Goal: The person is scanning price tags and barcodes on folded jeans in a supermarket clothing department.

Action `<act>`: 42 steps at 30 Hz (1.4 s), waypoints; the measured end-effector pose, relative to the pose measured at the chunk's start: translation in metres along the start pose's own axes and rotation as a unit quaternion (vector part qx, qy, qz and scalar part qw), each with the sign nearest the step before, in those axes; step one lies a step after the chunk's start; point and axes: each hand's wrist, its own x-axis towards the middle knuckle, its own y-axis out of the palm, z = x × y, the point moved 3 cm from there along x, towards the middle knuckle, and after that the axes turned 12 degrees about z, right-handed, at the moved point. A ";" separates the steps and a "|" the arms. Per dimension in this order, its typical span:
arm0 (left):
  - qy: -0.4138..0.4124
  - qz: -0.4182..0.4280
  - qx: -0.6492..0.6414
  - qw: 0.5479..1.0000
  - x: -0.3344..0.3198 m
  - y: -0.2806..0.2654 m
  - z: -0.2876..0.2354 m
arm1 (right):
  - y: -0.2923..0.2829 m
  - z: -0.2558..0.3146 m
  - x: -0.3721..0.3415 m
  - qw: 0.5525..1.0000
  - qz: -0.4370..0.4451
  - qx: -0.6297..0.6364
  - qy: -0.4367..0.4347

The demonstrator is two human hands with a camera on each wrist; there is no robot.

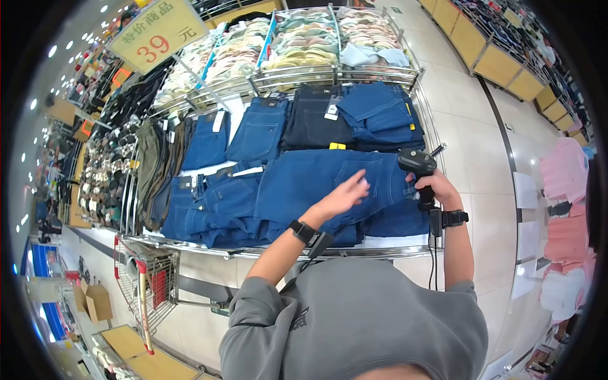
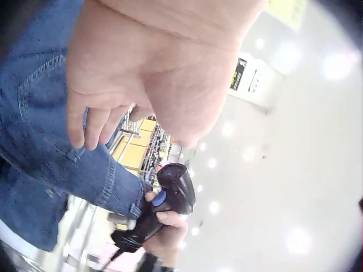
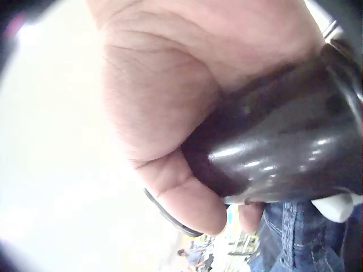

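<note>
A black handheld scanner (image 1: 416,162) is gripped by my right hand (image 1: 438,188) at the waistband end of a pair of blue jeans (image 1: 304,180). In the left wrist view the scanner (image 2: 178,192) shows a blue button, with fingers curled round its handle. Its dark handle (image 3: 272,136) fills much of the right wrist view, inside the right hand (image 3: 164,102). My left hand (image 1: 342,197) is over the jeans with its fingers extended and nothing held; the left wrist view shows its palm (image 2: 153,68). Whether it touches the denim, I cannot tell.
More folded jeans (image 1: 256,130) lie on the metal-railed display (image 1: 253,253). Behind are bins of pastel items (image 1: 301,38). A price sign (image 1: 157,35) stands at the upper left, a shopping cart (image 1: 147,285) at the lower left. Tiled floor (image 1: 468,126) runs along the right.
</note>
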 end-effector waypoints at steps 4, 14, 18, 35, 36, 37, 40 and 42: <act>0.036 -0.074 -0.309 0.948 -0.011 -0.020 -0.042 | 0.072 0.044 0.031 0.978 0.033 -0.186 -0.090; -0.035 -0.215 -0.203 0.955 -0.114 -0.074 0.003 | 0.222 -0.015 0.094 0.911 0.343 -0.203 -0.108; -0.056 -0.305 -0.152 0.939 -0.130 -0.097 0.056 | 0.222 -0.020 0.087 0.908 0.356 -0.204 -0.088; -0.212 -0.384 -0.001 0.898 -0.178 -0.199 0.102 | 0.147 -0.081 0.086 0.971 0.185 -0.136 0.068; -0.227 -0.383 0.040 0.895 -0.179 -0.195 0.095 | 0.146 -0.085 0.087 0.974 0.190 -0.106 0.067; -0.209 -0.383 0.058 0.898 -0.181 -0.200 0.097 | 0.145 -0.088 0.089 0.975 0.196 -0.077 0.065; -0.161 -0.397 0.109 0.897 -0.184 -0.205 0.083 | 0.143 -0.091 0.093 0.979 0.185 -0.036 0.078; -0.168 -0.416 0.086 0.889 -0.183 -0.212 0.098 | 0.147 -0.090 0.093 0.980 0.173 -0.016 0.092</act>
